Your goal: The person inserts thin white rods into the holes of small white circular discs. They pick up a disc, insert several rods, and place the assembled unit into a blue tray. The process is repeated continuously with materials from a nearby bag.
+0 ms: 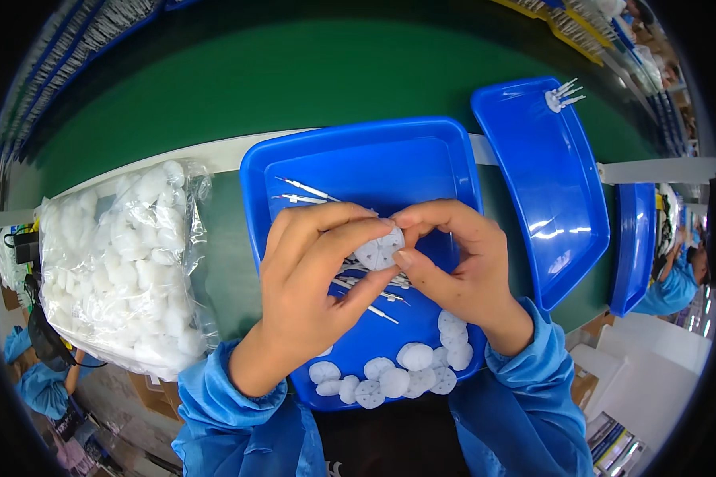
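Note:
Over the middle of a blue tray point(358, 135), a round white disc point(376, 252) with small holes is pinched between my two hands. My left hand point(306, 266) grips it from the left with bent fingers, thumb below. From the right, my right hand point(465, 258) holds its edge between thumb and fingers. Several thin white rods with fine tips point(304, 199) lie in the tray, some partly hidden under my hands. Along the tray's near edge lie several loose white discs point(394, 383), some flat and some leaning on one another. Whether a rod sits in the held disc is hidden.
A clear plastic bag point(119, 274) full of white discs lies at the left. On the right, a second blue tray point(545, 207) carries a disc with several rods standing in it point(557, 99). Farther right is another blue tray point(633, 246). A green table point(294, 71) stretches behind.

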The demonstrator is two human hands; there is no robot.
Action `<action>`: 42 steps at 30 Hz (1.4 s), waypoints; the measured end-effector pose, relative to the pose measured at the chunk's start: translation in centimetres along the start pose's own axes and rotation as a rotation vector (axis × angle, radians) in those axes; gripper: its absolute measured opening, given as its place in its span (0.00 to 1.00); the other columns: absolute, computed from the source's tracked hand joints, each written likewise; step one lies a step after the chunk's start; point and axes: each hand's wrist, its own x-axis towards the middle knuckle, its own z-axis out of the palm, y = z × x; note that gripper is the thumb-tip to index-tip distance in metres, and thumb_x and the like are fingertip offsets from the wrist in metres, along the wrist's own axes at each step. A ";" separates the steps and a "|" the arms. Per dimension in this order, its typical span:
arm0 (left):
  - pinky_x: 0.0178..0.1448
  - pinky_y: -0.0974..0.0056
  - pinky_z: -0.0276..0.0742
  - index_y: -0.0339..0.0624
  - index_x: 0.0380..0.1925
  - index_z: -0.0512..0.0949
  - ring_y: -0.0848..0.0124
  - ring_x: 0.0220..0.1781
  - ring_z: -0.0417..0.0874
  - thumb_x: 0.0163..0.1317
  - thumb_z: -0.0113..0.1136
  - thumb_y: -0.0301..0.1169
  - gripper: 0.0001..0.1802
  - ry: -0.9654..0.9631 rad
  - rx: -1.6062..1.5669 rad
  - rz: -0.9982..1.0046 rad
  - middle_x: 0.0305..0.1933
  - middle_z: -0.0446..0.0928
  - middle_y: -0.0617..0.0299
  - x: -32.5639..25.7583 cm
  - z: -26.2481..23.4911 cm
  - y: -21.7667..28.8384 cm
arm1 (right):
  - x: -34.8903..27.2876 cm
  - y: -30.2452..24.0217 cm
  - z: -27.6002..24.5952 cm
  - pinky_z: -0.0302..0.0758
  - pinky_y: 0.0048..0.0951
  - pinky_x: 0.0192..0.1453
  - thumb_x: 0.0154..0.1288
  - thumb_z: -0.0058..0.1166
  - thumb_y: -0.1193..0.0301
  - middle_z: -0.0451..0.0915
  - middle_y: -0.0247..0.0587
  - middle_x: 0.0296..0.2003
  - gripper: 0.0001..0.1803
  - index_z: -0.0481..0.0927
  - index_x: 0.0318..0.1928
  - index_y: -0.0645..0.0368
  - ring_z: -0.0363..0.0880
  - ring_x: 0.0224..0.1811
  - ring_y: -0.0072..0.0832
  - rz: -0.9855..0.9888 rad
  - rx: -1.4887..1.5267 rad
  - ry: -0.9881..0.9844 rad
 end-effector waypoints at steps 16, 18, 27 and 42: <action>0.57 0.58 0.82 0.36 0.58 0.88 0.59 0.55 0.86 0.61 0.77 0.25 0.24 -0.112 -0.153 -0.048 0.62 0.83 0.47 -0.4 -0.8 -0.4 | -0.7 -0.2 -0.2 0.84 0.29 0.51 0.66 0.69 0.82 0.88 0.35 0.42 0.14 0.84 0.51 0.61 0.89 0.44 0.25 0.125 0.189 0.043; 0.54 0.61 0.82 0.38 0.60 0.89 0.64 0.52 0.85 0.62 0.74 0.24 0.24 0.009 -0.218 -0.016 0.62 0.83 0.52 -0.2 -1.0 -1.4 | -1.3 -0.6 -0.9 0.84 0.31 0.49 0.63 0.71 0.79 0.89 0.37 0.41 0.14 0.86 0.49 0.59 0.90 0.42 0.31 -0.014 -0.292 -0.017; 0.54 0.68 0.78 0.36 0.62 0.87 0.71 0.54 0.81 0.79 0.62 0.31 0.17 0.024 -0.539 -0.336 0.57 0.81 0.55 -0.2 -1.5 -1.3 | -0.8 -1.8 -0.1 0.81 0.37 0.43 0.57 0.65 0.76 0.83 0.38 0.41 0.15 0.86 0.47 0.56 0.85 0.41 0.37 -0.203 -1.062 -0.203; 0.49 0.70 0.83 0.41 0.67 0.84 0.70 0.49 0.82 0.57 0.56 0.08 0.36 -0.163 -0.552 -0.263 0.48 0.79 0.59 -0.6 -0.8 -1.4 | 0.4 0.0 -0.7 0.87 0.27 0.52 0.66 0.73 0.84 0.92 0.43 0.42 0.11 0.84 0.45 0.64 0.92 0.45 0.27 -0.002 0.181 -0.004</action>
